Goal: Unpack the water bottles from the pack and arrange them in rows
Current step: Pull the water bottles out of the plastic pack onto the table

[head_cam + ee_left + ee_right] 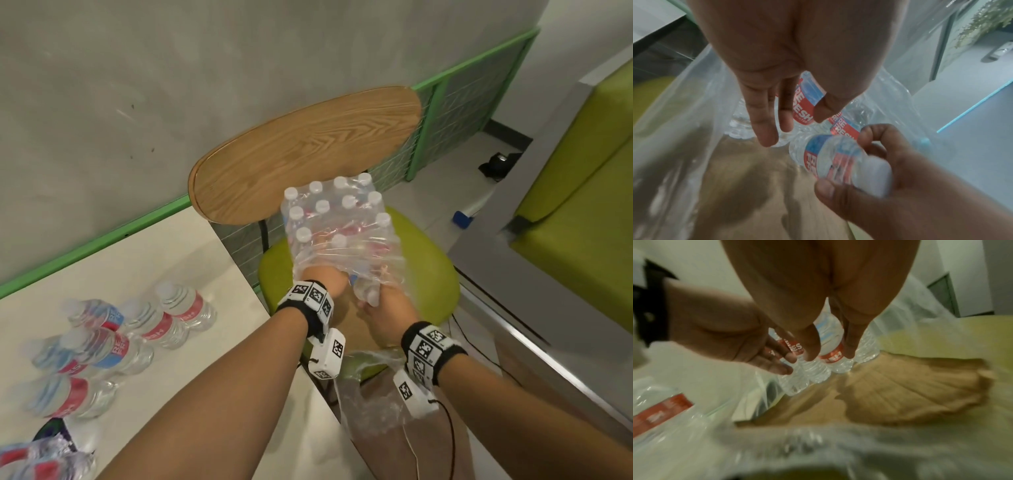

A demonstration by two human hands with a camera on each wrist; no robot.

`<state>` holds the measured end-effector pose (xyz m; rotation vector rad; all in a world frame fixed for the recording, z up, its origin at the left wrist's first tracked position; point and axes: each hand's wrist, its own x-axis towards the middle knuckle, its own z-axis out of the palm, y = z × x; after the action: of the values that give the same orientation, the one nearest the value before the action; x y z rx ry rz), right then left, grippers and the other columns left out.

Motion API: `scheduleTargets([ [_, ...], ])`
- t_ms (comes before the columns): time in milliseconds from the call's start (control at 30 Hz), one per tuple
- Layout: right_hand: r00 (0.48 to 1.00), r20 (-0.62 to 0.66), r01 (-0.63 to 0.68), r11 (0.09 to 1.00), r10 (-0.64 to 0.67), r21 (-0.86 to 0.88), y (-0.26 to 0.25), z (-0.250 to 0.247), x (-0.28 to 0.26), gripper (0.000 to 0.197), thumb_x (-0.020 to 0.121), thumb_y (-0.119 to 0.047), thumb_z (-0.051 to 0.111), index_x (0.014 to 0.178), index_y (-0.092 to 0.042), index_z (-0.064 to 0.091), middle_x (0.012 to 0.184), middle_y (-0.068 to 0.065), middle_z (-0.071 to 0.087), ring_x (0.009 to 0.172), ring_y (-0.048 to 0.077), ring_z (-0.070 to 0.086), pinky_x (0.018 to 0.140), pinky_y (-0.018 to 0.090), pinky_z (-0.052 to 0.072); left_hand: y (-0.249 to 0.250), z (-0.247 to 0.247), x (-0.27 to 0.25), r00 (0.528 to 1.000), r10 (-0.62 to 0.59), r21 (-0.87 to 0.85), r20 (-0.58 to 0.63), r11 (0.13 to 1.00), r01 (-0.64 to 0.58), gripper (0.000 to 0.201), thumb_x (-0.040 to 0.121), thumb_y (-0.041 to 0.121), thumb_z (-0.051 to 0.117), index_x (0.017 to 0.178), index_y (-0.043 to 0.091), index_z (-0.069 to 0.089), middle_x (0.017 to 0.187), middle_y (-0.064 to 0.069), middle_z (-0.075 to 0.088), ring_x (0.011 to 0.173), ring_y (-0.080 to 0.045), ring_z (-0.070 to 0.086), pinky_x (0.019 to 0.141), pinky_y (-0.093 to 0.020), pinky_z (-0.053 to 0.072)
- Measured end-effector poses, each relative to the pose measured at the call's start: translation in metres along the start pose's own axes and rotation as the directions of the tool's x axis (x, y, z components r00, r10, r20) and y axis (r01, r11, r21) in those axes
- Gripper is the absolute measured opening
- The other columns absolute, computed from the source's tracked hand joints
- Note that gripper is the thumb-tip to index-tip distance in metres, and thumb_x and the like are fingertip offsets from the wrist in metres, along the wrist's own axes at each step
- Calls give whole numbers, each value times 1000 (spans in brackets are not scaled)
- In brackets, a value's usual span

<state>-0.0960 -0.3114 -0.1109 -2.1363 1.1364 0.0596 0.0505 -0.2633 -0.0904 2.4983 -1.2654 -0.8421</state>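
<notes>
Pack (337, 222) on green chair seat (430, 274), beside desk (191, 260) right edge. Right hand (388, 313) fingers clamped on bottle (840, 160) near cap; left hand (777, 68) fingers apart, relaxed, inside wrap. Draw bottle straight out; left steadies wrap so neighbours don't topple.

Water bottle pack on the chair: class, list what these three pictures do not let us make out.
- Head view: bottle count inside the pack, hidden by crinkled wrap.
- Head view: order of the bottles on the table, smeared by blur.
- Right wrist view: right hand grip, blurred; left wrist view shows it gripping a bottle.
</notes>
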Motion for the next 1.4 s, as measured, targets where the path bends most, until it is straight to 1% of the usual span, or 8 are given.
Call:
scheduleTargets([
  [167,994,-104,68,960,-42,271,20,0,-48,45,78,-5,71,95,-35,43,107,-8,55,81,16,67,65,37,60,-1,10,-6,995,44,19,-85,999,-42,39,102,32,34,98,11,66,93,-7,65,85,-25,62,76,-36,50],
  [367,989,-145,86,922,-33,377,40,-20,-98,50,74,-18,82,105,-40,48,98,-13,68,83,0,66,63,16,54,-10,20,-20,999,27,41,-19,999,-27,39,102,33,34,93,11,65,88,-8,65,78,-24,60,69,-33,47],
  [467,987,-162,65,870,17,489,48,-27,-102,50,73,-20,84,107,-39,53,100,-9,70,88,4,69,75,29,59,-10,30,-39,998,63,-16,12,998,-63,34,101,37,43,103,13,67,99,-5,68,90,-22,63,79,-32,49],
  [600,983,-161,11,844,89,536,54,-28,-98,49,71,-36,83,110,-40,55,100,-16,72,92,7,69,87,44,57,-12,41,-75,982,161,-158,-97,972,-175,48,88,38,65,131,30,46,116,-4,59,107,-22,58,89,-31,46],
  [867,979,-192,152,879,-71,451,22,-25,-102,42,85,-38,70,123,-34,54,103,-16,71,94,-5,66,87,31,55,-56,38,-136,991,129,-608,-45,783,-129,35,86,52,65,115,50,45,97,-1,69,80,-24,69,74,-45,58],
  [1000,972,-136,233,882,-193,409,-9,-21,-105,35,87,-39,67,118,-39,52,101,-14,70,89,-5,66,79,25,55,-100,19,-169,988,20,-672,-153,731,-119,34,84,58,62,112,41,57,101,3,63,85,-18,65,72,-42,59],
  [1167,958,4,258,870,-286,420,-55,5,-103,33,87,-40,66,118,-36,54,101,-10,71,90,1,68,84,33,58,-165,-2,-212,923,-182,-637,-339,766,-83,35,82,58,63,110,36,64,115,10,50,104,-4,55,95,-29,47],
  [1400,901,200,334,909,-385,248,-132,68,-103,43,84,-52,66,121,-39,49,103,-15,67,87,1,65,77,28,57,-249,-6,-263,777,-527,-739,-345,663,121,29,71,68,65,98,57,62,101,17,70,93,-13,68,84,-45,57],
])
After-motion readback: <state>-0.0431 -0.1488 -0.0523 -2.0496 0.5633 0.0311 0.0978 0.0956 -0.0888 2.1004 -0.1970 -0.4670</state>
